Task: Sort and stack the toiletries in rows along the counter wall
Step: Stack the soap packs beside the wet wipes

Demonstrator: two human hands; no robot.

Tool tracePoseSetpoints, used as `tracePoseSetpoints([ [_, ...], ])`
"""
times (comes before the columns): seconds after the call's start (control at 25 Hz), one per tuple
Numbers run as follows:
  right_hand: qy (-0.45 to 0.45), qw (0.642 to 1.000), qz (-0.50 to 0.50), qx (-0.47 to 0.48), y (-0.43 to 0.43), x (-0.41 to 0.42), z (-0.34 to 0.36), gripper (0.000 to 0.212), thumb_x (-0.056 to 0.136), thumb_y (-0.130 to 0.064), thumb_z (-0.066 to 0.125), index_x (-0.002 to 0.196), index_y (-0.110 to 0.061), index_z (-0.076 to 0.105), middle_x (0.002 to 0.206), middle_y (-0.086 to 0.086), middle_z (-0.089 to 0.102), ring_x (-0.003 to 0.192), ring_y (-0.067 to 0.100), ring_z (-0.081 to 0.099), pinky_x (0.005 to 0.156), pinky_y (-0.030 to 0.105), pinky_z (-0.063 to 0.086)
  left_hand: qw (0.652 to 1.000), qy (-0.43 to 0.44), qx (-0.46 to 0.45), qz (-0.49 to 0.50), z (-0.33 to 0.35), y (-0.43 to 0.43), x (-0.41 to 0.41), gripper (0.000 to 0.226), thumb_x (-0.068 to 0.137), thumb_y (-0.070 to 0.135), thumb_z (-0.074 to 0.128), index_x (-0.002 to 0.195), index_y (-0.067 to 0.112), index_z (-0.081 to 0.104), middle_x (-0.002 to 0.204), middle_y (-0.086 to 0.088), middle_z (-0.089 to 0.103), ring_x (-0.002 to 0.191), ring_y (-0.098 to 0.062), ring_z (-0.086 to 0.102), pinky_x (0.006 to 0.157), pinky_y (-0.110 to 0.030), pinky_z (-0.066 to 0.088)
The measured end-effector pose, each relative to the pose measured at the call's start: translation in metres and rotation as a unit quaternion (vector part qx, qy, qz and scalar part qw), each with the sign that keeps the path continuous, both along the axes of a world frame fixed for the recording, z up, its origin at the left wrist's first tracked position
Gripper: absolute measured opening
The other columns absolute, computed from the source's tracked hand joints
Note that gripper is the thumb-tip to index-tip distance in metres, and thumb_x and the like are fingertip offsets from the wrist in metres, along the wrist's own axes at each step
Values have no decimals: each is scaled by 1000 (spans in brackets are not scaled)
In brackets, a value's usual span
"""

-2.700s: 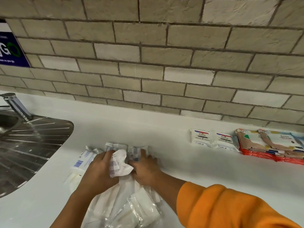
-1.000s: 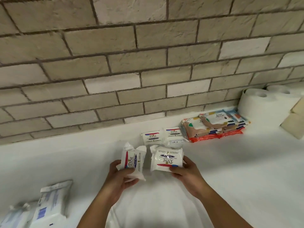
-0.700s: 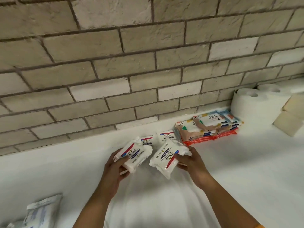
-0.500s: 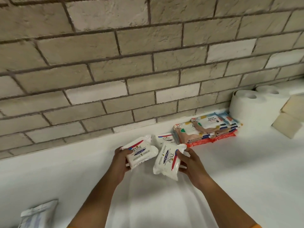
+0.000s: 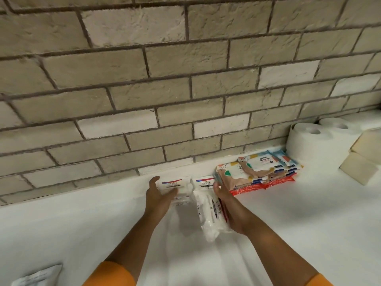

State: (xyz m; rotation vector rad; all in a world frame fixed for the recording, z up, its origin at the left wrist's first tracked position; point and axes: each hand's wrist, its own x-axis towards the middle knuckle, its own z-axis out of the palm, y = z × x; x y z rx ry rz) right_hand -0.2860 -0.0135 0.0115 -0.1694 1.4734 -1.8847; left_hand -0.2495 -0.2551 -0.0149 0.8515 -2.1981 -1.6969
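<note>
On the white counter (image 5: pixel 288 223), two white Dove soap packs lie against the brick wall, the right one (image 5: pixel 204 181) partly showing. My left hand (image 5: pixel 158 199) grips another Dove soap pack (image 5: pixel 172 185) at the wall, on or just above the left-hand pack there, which it hides. My right hand (image 5: pixel 228 209) holds a second Dove soap pack (image 5: pixel 209 215), turned on its edge and tilted, just in front of the right-hand pack.
A stack of colourful wet-wipe packs (image 5: pixel 257 174) lies against the wall right of the soaps. Toilet rolls (image 5: pixel 305 141) and beige blocks (image 5: pixel 357 168) stand further right. A white packet (image 5: pixel 37 275) lies at the bottom left.
Both hands carried the soap packs from in front of me to the wall. The left pack came down at the wall row; the right pack turned onto its edge.
</note>
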Motion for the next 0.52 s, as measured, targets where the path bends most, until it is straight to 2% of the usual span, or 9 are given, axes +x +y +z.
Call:
tracePoseSetpoints([
  [0.08,1,1000,21,-10,-8,-2,6,54,91,-23,73,139,-34,50,126,6,73,114,26,71,88,41,60,995,7,-84,-51,-16,2,2,73,60,32,92,125,31,58,119,4,67,109,-16,65,84,-28,58],
  [0.12,17,999,36,0,-14,-2,7,65,85,-14,79,140,-30,48,126,7,72,112,25,72,86,39,60,988,-2,-132,-73,-24,2,3,67,61,34,89,122,32,62,118,6,68,111,-15,64,93,-31,57],
  [0.24,15,997,58,44,-32,1,0,94,70,-4,90,146,-27,39,128,9,69,110,26,72,86,40,60,967,-41,-237,-87,-38,2,0,51,83,36,74,130,26,59,132,-3,61,128,-24,55,108,-28,41],
  [0.32,-1,997,50,59,-38,2,-3,106,59,-9,94,145,-29,34,131,8,66,112,26,71,90,43,60,957,-37,-286,-38,-37,3,-1,45,87,33,69,130,24,59,140,-9,56,138,-32,46,113,-40,36],
  [0.36,0,997,45,67,-40,0,-3,107,57,-10,93,144,-28,33,131,9,64,112,26,71,91,43,60,962,-6,-273,-6,-31,7,0,35,88,24,68,123,22,64,134,-9,60,133,-34,49,109,-44,42],
  [0.4,3,996,46,77,-40,-2,-1,105,57,-12,92,143,-25,32,130,12,63,112,27,70,91,44,60,975,35,-217,23,-20,13,4,23,89,16,66,112,21,68,121,-8,66,120,-35,59,99,-45,50],
  [0.44,11,994,52,97,-41,-5,1,103,59,-12,91,142,-23,31,129,13,63,111,28,69,91,44,60,991,63,-116,37,-4,19,9,12,92,15,63,100,21,70,106,-8,71,104,-35,67,87,-44,57],
  [0.48,29,990,61,126,-43,-7,4,98,63,-13,90,140,-22,30,127,13,62,111,27,68,90,43,61,998,56,8,22,14,27,14,12,95,22,60,94,19,71,96,-10,74,91,-35,71,77,-43,60],
  [0.52,70,980,76,168,-44,-9,8,94,66,-15,89,138,-23,31,125,10,62,110,24,67,89,41,61,993,0,119,-17,26,33,18,23,97,34,57,95,18,74,93,-14,76,84,-36,74,71,-41,61],
])
